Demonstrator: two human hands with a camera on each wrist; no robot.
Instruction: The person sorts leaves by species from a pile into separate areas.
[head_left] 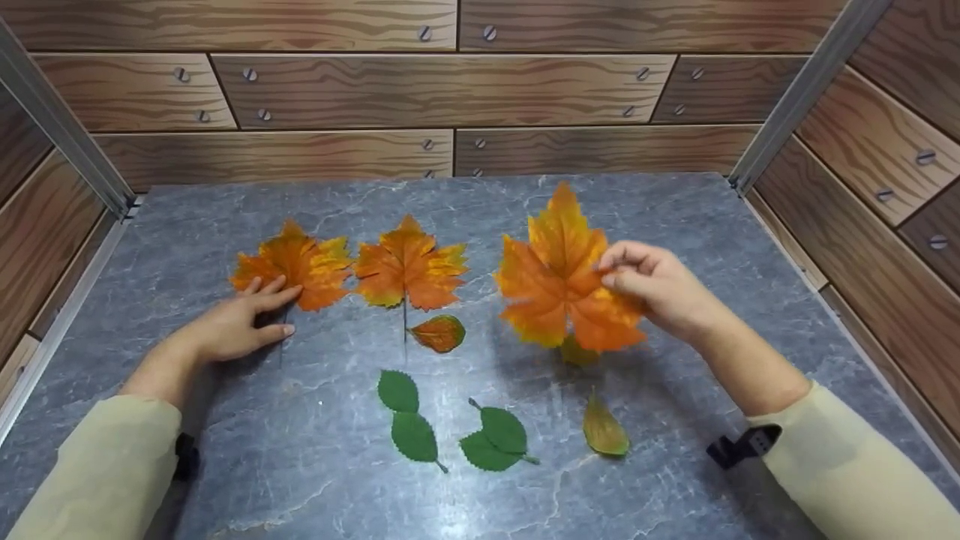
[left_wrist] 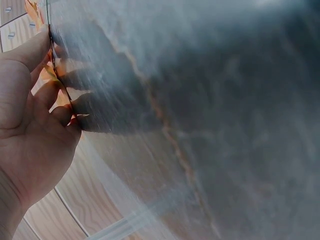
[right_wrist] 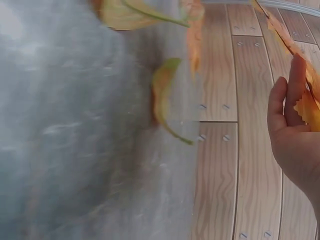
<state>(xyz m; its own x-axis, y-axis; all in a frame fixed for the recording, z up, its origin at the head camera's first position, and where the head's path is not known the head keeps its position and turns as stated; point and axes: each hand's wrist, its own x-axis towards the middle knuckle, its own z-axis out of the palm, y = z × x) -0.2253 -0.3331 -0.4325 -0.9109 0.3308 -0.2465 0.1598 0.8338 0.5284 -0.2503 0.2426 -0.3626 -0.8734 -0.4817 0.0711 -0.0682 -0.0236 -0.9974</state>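
Note:
An orange-yellow maple leaf (head_left: 566, 277) is pinched at its right edge by the right hand (head_left: 667, 292), raised off the table. In the right wrist view that hand (right_wrist: 300, 135) has the leaf (right_wrist: 311, 107) against its fingers. The left hand (head_left: 232, 322) rests with spread fingers on the lower left of another maple leaf (head_left: 307, 262). In the left wrist view the hand (left_wrist: 40, 120) lies along the tabletop. Between the hands lies a third maple leaf (head_left: 405, 270), stem toward the person.
A small orange-green leaf (head_left: 441, 333) lies beside the middle stem. Nearer the person are green leaves (head_left: 414, 435) (head_left: 504, 431) and a yellow-green leaf (head_left: 604, 429). Wood-patterned panels (head_left: 442, 90) enclose the grey marbled table (head_left: 300, 480).

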